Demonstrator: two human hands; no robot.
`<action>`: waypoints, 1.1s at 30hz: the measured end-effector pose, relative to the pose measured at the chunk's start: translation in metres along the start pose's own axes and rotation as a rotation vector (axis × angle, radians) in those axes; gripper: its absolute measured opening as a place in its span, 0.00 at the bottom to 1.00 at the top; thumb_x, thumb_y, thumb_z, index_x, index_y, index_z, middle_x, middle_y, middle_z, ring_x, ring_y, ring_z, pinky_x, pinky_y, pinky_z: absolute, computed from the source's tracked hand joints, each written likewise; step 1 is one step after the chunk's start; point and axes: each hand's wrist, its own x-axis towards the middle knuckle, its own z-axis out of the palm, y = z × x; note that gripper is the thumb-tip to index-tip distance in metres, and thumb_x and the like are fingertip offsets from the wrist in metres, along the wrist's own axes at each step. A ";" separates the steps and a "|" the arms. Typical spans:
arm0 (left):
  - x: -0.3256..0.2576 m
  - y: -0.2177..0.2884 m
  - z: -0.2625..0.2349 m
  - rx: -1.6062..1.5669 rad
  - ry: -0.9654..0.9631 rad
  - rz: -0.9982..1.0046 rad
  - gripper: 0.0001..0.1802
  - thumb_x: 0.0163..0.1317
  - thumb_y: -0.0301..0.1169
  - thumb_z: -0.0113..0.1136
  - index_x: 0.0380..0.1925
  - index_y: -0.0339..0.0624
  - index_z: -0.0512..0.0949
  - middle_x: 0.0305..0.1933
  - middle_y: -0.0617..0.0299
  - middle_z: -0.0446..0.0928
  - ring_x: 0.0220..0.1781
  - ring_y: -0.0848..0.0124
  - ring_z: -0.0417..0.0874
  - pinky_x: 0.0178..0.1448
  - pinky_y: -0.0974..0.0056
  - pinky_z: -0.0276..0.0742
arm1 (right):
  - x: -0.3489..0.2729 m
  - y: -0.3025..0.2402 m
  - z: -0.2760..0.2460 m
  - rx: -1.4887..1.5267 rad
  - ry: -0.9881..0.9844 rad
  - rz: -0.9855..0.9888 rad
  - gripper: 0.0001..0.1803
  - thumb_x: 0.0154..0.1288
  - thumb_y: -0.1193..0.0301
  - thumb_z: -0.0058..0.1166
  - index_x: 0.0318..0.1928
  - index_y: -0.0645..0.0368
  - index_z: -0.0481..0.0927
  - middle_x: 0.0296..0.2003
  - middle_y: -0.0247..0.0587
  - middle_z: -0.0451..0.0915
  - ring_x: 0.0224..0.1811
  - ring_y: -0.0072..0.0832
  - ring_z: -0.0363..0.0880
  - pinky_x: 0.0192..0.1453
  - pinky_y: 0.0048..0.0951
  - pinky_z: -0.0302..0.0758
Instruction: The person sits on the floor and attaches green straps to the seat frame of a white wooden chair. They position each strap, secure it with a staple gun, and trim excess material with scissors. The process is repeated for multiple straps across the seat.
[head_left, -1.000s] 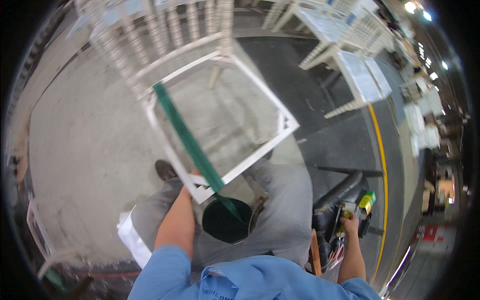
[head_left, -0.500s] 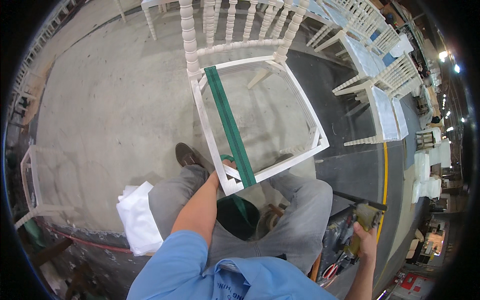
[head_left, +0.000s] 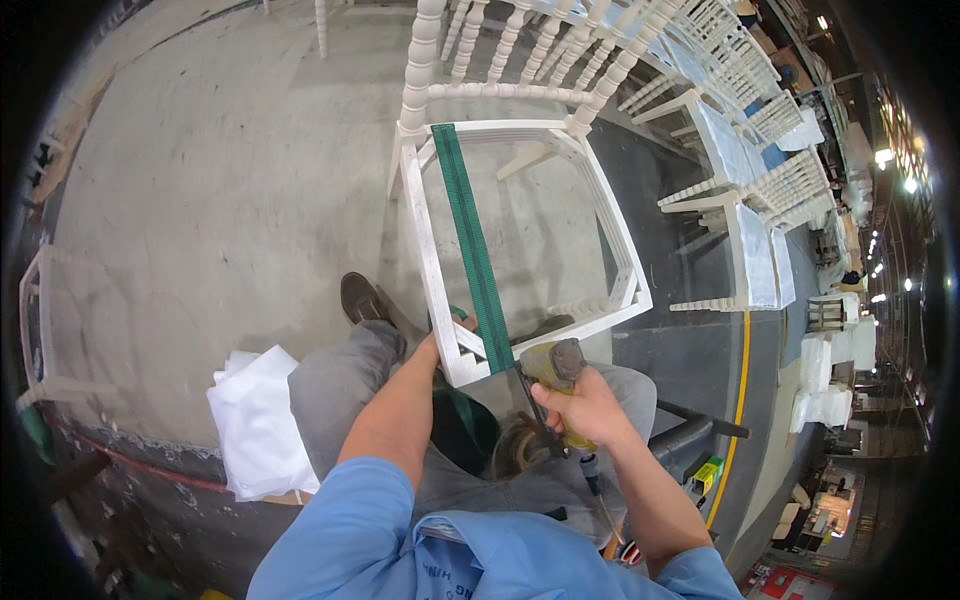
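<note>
Concrete floor [head_left: 200, 200]; green webbing strap [head_left: 470, 240] runs front-to-back across chair frame [head_left: 620, 260].

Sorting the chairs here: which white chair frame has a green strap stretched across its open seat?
The white chair frame directly before the person: the green strap crosses its seat, the left hand holds its front rail; the chairs at right have none.

The chair frame [head_left: 520, 250] is standing open in the middle. A green strap [head_left: 470, 240] is crossing the hole. Bare floor [head_left: 200, 180] is lying wide on the left, and white chairs [head_left: 740, 170] are crowding the right.
</note>
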 end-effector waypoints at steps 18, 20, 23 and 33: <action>0.006 0.001 0.003 0.029 -0.004 -0.026 0.23 0.72 0.37 0.56 0.65 0.47 0.67 0.64 0.52 0.68 0.62 0.52 0.73 0.52 0.39 0.79 | 0.006 -0.009 0.018 -0.004 0.015 0.029 0.19 0.70 0.61 0.67 0.48 0.64 0.79 0.28 0.33 0.80 0.22 0.20 0.77 0.24 0.27 0.75; 0.004 0.001 0.003 0.027 -0.002 -0.028 0.24 0.72 0.37 0.56 0.65 0.47 0.67 0.65 0.51 0.67 0.62 0.51 0.73 0.52 0.38 0.79 | 0.006 -0.010 0.020 0.007 0.010 0.031 0.20 0.70 0.61 0.67 0.49 0.63 0.78 0.28 0.33 0.80 0.22 0.20 0.76 0.24 0.27 0.75; 0.000 0.003 -0.003 0.017 0.010 -0.016 0.25 0.72 0.37 0.55 0.67 0.47 0.66 0.66 0.50 0.67 0.64 0.50 0.72 0.53 0.37 0.79 | 0.005 -0.010 0.026 0.026 -0.011 0.001 0.20 0.70 0.61 0.67 0.50 0.63 0.78 0.29 0.33 0.80 0.22 0.19 0.76 0.25 0.26 0.75; -0.001 0.008 0.001 0.005 0.032 0.004 0.29 0.72 0.35 0.54 0.71 0.46 0.64 0.72 0.48 0.64 0.69 0.47 0.71 0.56 0.34 0.78 | -0.021 0.018 0.005 0.195 0.029 -0.048 0.16 0.71 0.63 0.66 0.47 0.63 0.80 0.29 0.33 0.81 0.22 0.19 0.76 0.25 0.26 0.75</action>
